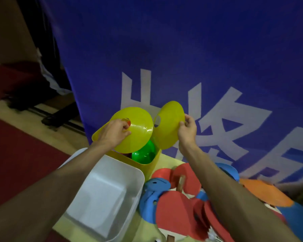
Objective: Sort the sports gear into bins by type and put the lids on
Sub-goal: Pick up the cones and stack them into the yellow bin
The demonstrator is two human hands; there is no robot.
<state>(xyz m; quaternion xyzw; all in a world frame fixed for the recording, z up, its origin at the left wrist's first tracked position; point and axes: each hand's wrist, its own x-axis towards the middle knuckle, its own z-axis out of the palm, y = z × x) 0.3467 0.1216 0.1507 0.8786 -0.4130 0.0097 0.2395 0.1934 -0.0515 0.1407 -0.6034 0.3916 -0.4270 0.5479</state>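
sorting scene seen from the wearer's head, and by the look of it barely begun. nearest, at seven o'clock, a white bin (101,198) sits on the worktop (171,158) with nothing visible inside. just beside it, at four o'clock, lies an unsorted heap of overlapping red paddles (175,205), blue disc cones (152,191) and an orange disc cone (266,193). beyond the white bin's far corner, toward twelve o'clock, a yellow bin (156,159) holds a green ball (143,154). both hands are up above that bin. the left hand (114,131), at eleven o'clock, grips a yellow disc cone (135,130), fingers curled at its centre hole. the right hand (186,130), at one o'clock, pinches the rim of a second yellow disc cone (168,124). the two cones almost meet edge to edge. farthest back hangs a blue banner (182,49) with white characters. no lid is in view, so most of the sorting and all the lidding appear left to do.
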